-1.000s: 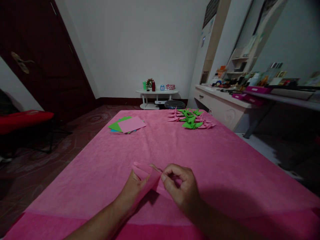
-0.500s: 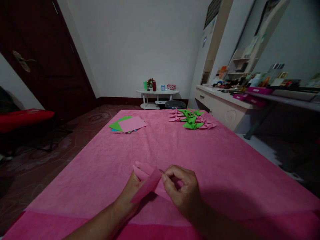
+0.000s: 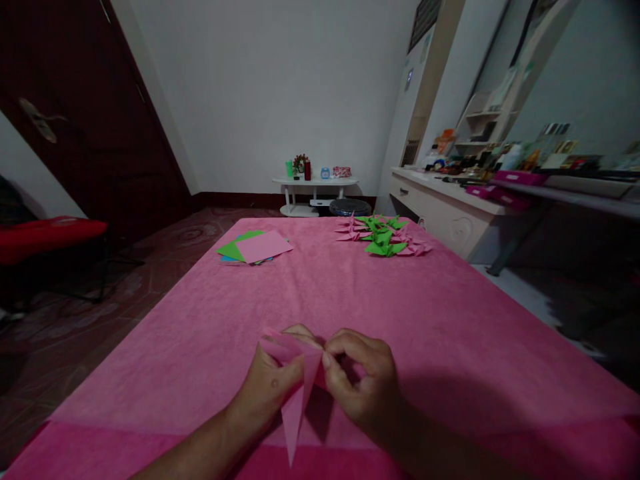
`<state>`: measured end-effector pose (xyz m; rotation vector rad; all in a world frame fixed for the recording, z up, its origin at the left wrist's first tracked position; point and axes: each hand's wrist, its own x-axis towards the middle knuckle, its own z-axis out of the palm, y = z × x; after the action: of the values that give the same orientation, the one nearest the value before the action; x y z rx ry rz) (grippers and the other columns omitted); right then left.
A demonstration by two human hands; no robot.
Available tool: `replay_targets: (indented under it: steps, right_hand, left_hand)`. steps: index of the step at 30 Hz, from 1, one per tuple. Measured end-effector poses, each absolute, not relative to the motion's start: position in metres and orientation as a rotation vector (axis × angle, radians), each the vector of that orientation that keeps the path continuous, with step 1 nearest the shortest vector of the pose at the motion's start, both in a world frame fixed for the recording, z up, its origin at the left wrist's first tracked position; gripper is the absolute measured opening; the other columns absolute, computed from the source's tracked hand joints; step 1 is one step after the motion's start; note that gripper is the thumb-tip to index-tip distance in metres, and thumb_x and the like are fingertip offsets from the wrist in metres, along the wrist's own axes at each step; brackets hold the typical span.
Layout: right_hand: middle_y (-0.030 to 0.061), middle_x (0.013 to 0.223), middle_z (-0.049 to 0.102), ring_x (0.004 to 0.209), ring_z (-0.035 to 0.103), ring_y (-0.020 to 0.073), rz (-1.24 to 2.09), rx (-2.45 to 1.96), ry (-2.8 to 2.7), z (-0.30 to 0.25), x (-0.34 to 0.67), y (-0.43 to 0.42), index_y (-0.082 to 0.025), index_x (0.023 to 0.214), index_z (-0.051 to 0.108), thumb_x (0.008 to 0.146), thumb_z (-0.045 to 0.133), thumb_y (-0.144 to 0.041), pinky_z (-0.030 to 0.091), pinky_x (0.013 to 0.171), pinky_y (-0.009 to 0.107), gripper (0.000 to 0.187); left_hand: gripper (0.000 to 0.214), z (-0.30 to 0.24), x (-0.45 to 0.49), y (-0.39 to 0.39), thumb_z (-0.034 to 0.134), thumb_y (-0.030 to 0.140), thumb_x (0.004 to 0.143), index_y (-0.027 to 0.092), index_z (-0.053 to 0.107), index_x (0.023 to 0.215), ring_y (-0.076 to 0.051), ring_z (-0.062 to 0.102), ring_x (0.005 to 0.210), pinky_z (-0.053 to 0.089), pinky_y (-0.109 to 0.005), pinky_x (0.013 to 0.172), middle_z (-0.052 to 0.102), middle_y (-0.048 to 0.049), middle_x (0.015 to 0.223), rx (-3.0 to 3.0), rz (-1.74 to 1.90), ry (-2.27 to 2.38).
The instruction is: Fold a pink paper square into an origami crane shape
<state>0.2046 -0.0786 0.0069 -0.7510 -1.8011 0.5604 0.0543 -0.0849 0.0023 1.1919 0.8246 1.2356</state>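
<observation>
A partly folded sheet of pink origami paper (image 3: 299, 390) is held between my two hands over the near part of the table. My left hand (image 3: 273, 377) grips it from the left, thumb lying across the front and fingers behind. Pinched at the paper's right edge are the thumb and forefinger of my right hand (image 3: 363, 373). One long pointed flap hangs down toward the table's near edge. My left fingers are partly hidden behind the paper.
Pink cloth (image 3: 320, 293) covers the table. Loose square paper sheets (image 3: 264, 247) in pink, green and blue lie at the far left. Several folded green and pink paper cranes (image 3: 384, 241) are grouped at the far right. A dressing table (image 3: 445, 200) stands to the right.
My left thumb has come over the front of the paper. The paper has turned and narrowed, and a pointed flap now hangs downward. My right hand stays pinched almost in place.
</observation>
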Motion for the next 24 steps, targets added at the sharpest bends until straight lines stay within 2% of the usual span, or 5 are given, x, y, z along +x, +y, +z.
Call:
replay_targets:
  steps: [11, 17, 24]
  right_hand:
    - [0.0003, 0.064, 0.053, 0.059, 0.049, 0.0136, 0.360, -0.754, -1.984, 0.0052, 0.2088, -0.0837, -0.018, 0.072, 0.052, 0.071, 0.047, -0.007, 0.036, 0.060, 0.028, 0.013]
    - [0.0022, 0.063, 0.054, 0.059, 0.048, 0.0153, 0.249, -0.774, -2.048, 0.0107, 0.2078, -0.0842, -0.017, 0.070, 0.053, 0.075, 0.044, -0.010, 0.034, 0.059, 0.029, 0.013]
    - [0.0019, 0.067, 0.055, 0.061, 0.049, 0.0146, 0.334, -0.763, -2.041, 0.0115, 0.2086, -0.0835, -0.017, 0.075, 0.055, 0.080, 0.043, -0.009, 0.035, 0.062, 0.029, 0.015]
  left_hand:
    - [0.009, 0.0036, 0.0516, -0.0872, 0.067, 0.010, 0.067, 0.016, 0.064, 0.061, -0.012, 0.047, 0.061, 0.040, -0.022, 0.056, 0.052, -0.0007, 0.065, 1.390, 1.336, 0.946]
    - [0.014, 0.0074, 0.0510, -0.0869, 0.068, 0.010, 0.066, 0.016, 0.064, 0.054, -0.012, 0.045, 0.057, 0.038, -0.022, 0.053, 0.050, -0.0004, 0.059, 1.464, 1.364, 0.983]
    - [0.007, 0.0068, 0.0489, -0.0847, 0.068, 0.012, 0.069, 0.016, 0.071, 0.064, -0.014, 0.050, 0.063, 0.040, -0.022, 0.057, 0.054, -0.0022, 0.066, 1.442, 1.347, 0.927]
